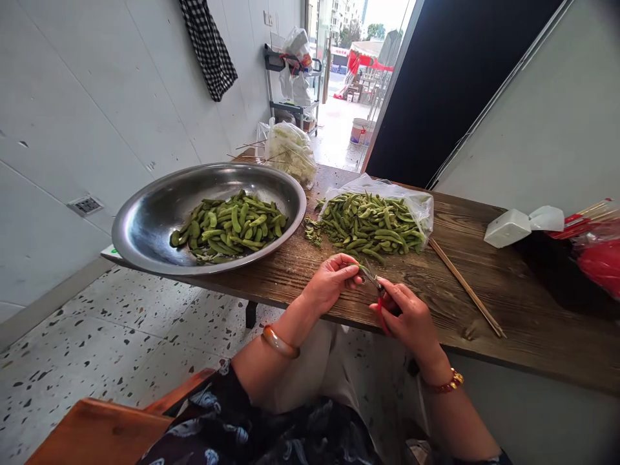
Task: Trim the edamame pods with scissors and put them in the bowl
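Observation:
My left hand [334,281] pinches a green soybean pod, of which only a sliver shows at the fingertips. In my right hand [405,315] is a pair of scissors [382,312] with red handles, its blades pointing at the pod. Just beyond my hands, a heap of green soybean pods [371,223] lies on a clear plastic bag [422,205]. To the left stands a wide steel basin [145,213] with more soybean pods [235,226] inside. Small trimmings [314,232] lie beside the heap.
The wooden table [455,290] bears wooden chopsticks [465,287] on the right. Farther right are a white tissue pack [507,227] and a red plastic bag [600,265]. A bag of pale vegetables [290,152] stands behind the basin. A cart [293,84] is by the doorway.

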`<state>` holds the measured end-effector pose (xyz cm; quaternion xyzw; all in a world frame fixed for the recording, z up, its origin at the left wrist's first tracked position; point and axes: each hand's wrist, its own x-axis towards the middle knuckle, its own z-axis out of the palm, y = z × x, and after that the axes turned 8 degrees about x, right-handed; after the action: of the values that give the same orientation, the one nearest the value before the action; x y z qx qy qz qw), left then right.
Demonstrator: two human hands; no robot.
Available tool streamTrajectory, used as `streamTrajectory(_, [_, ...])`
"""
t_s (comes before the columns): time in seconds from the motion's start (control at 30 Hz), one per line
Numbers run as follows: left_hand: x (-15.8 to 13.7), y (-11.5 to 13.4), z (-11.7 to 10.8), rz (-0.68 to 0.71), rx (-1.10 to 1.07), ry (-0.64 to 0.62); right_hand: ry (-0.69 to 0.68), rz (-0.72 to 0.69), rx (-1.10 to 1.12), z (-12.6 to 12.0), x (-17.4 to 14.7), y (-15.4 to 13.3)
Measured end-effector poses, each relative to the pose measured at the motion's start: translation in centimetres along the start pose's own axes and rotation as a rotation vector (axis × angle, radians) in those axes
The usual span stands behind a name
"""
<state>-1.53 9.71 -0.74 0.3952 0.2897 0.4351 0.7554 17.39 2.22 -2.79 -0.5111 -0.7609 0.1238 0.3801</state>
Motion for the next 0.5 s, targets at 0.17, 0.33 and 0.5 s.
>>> streamTrajectory(0.17, [-0.41,-0.13,0.58,0.016,0.226,-0.078,0.034,0.004,0.007,-0.11,-0.18,0.43])
streamTrajectory(0.33, [-0.41,-0.22,0.67,0.014,0.323,-0.108,0.087,0.045,0.025,-0.16,-0.05,0.62])
streamTrajectory(0.5, [-0.35,-0.23,0.58,0.034,0.2,-0.05,0.093,0.041,0.069,-0.2,0.11,0.3])
